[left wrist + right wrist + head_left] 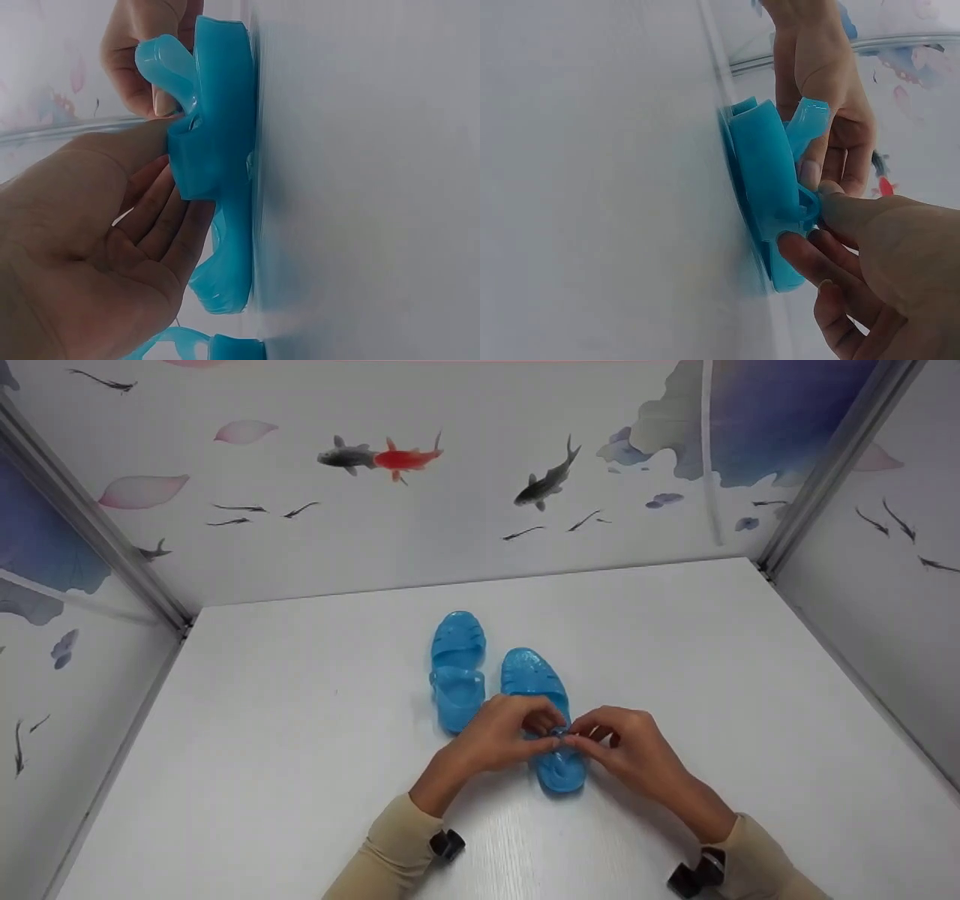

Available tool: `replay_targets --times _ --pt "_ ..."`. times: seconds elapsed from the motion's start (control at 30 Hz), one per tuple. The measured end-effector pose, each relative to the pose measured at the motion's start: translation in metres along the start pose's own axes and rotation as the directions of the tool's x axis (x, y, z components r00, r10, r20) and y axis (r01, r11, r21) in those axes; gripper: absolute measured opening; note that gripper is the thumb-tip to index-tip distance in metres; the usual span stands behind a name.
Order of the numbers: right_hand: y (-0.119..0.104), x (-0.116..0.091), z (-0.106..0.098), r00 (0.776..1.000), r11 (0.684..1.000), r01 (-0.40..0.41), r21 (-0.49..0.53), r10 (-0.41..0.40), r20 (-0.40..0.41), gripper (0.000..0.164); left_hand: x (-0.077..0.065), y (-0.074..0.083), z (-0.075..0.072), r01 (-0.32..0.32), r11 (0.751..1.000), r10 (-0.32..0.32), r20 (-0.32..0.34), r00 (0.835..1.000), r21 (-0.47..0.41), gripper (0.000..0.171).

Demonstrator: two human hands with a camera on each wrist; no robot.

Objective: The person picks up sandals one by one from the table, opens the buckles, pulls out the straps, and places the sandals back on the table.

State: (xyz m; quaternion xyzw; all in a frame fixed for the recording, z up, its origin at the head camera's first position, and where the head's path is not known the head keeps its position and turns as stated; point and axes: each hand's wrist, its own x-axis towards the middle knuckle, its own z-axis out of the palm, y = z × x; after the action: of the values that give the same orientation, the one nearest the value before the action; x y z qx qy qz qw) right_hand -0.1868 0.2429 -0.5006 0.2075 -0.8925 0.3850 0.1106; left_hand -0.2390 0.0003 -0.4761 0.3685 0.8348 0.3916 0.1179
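A blue jelly sandal [529,671] lies sole down in front of me, toe pointing away. My left hand [495,739] reaches over its left side and pinches the ankle strap near the middle. From the right, my right hand [637,750] pinches the strap's side by the buckle area, thumb and index finger meeting close to the left fingertips. Seen in the right wrist view, a small strap loop [808,202] stands at the right thumb. The strap [165,64] rises above the heel in the left wrist view. The fingers partly hide the fastening.
The matching blue sandal [457,637] lies to the left and slightly farther off, its strap across the opening. Both are on a white table [300,735]. Panels printed with fish and petals [465,532] stand along the back and both sides.
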Motion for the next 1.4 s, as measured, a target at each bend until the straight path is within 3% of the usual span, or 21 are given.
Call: replay_targets --times 0.13,0.3,0.47,0.73,1.07,1.4 --pt "0.0015 0.0004 0.0005 1.0 1.0 -0.013 0.015 0.012 0.008 0.011 -0.0009 -0.0042 -0.0031 -0.036 0.999 0.036 0.035 0.999 0.005 0.025" --pt "0.0017 0.0002 0.0012 1.0 1.0 -0.014 0.021 0.014 0.009 0.013 -0.0008 -0.0075 -0.0041 -0.057 0.998 0.056 0.025 0.998 0.04 0.026" --pt "0.0001 0.0001 0.0015 1.0 0.999 -0.027 0.016 0.027 0.014 0.013 0.0007 -0.0061 -0.0026 -0.048 0.994 0.047 0.017 0.999 0.096 0.027" --pt "-0.0001 -0.0006 0.0007 0.999 0.999 -0.035 0.018 0.034 0.03 0.016 0.0007 -0.0046 -0.0026 -0.018 0.997 0.016 0.017 1.0 0.071 0.023" --pt "0.0013 0.0 -0.0071 0.988 0.992 -0.076 0.099 0.061 0.145 0.016 0.0003 -0.0043 -0.0004 -0.021 0.998 0.021 0.007 1.0 0.064 0.021" --pt "-0.0037 0.0009 0.0008 0.982 0.985 -0.147 0.096 0.133 0.133 0.029 0.001 -0.0015 0.0004 -0.013 0.996 0.013 -0.002 1.0 0.09 0.022"
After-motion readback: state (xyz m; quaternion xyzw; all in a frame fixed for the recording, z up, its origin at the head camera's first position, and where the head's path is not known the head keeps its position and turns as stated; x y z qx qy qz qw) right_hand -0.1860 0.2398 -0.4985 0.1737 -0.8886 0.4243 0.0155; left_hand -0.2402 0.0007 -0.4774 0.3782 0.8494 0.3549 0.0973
